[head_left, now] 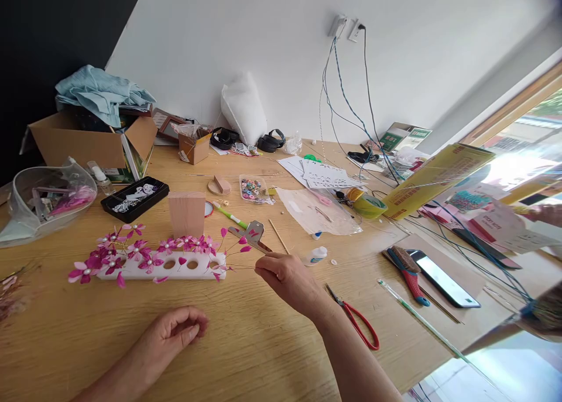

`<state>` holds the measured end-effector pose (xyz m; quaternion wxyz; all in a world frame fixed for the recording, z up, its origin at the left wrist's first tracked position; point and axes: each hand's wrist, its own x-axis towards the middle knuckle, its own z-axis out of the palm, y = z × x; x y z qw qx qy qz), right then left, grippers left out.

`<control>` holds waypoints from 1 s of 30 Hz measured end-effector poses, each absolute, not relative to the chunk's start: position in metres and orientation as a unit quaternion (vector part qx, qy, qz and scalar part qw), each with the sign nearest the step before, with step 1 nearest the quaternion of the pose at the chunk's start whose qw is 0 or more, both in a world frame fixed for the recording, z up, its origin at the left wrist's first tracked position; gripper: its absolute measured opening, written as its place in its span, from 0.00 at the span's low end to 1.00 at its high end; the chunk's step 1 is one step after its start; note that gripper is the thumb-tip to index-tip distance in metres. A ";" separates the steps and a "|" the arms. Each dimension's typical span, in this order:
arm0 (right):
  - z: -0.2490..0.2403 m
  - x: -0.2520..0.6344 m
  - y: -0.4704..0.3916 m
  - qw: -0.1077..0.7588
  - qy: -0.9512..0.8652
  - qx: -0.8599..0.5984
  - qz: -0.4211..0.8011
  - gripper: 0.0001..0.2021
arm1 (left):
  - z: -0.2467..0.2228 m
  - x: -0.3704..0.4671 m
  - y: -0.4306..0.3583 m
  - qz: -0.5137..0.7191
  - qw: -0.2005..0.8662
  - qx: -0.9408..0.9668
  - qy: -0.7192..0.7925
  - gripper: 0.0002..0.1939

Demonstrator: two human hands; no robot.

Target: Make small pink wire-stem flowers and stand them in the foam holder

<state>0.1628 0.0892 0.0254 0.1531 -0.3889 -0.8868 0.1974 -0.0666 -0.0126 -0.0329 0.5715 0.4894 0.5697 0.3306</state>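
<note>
My right hand [287, 282] is closed in a pinch on thin wire stems that run left toward small magenta buds [243, 245]. Its fingertips are just right of a white rack [178, 266] with round holes. Magenta flowers [138, 251] with pearl centres lie over and along the rack's left part. My left hand [180, 330] rests low over the table in front of the rack, its fingers curled together; what they hold, if anything, is hidden. Behind the rack stands a wooden block [187, 213]. Near my right hand are a small white bottle [316, 256] and a metal clip [253, 233].
Red-handled scissors [360, 326] lie right of my right forearm. Farther right are a brush [410, 273], a phone [445, 279] and cables. A black tray [135, 199], a clear bag [52, 197] and a cardboard box [81, 138] stand at the left. Another person's hand [547, 215] shows at the right edge.
</note>
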 end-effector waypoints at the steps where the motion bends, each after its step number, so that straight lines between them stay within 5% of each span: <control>1: 0.026 0.163 0.089 0.162 -0.884 -0.389 0.204 0.12 | -0.032 -0.066 -0.013 0.329 0.579 0.490 0.563 0.13; 16: 0.023 0.207 0.073 0.311 -0.674 -0.430 0.514 0.12 | -0.042 -0.070 -0.026 0.312 0.611 0.502 0.526 0.10; 21: 0.002 0.203 0.035 0.250 -0.608 -0.459 0.598 0.11 | -0.044 -0.076 -0.037 0.327 0.599 0.510 0.523 0.10; 25: -0.028 0.170 0.011 0.154 -0.643 -0.476 0.579 0.10 | -0.026 -0.082 -0.044 0.336 0.474 0.610 0.538 0.11; 30: -0.028 0.147 0.009 0.085 -0.790 -0.471 0.384 0.09 | -0.010 -0.088 -0.043 0.307 0.218 0.775 0.507 0.13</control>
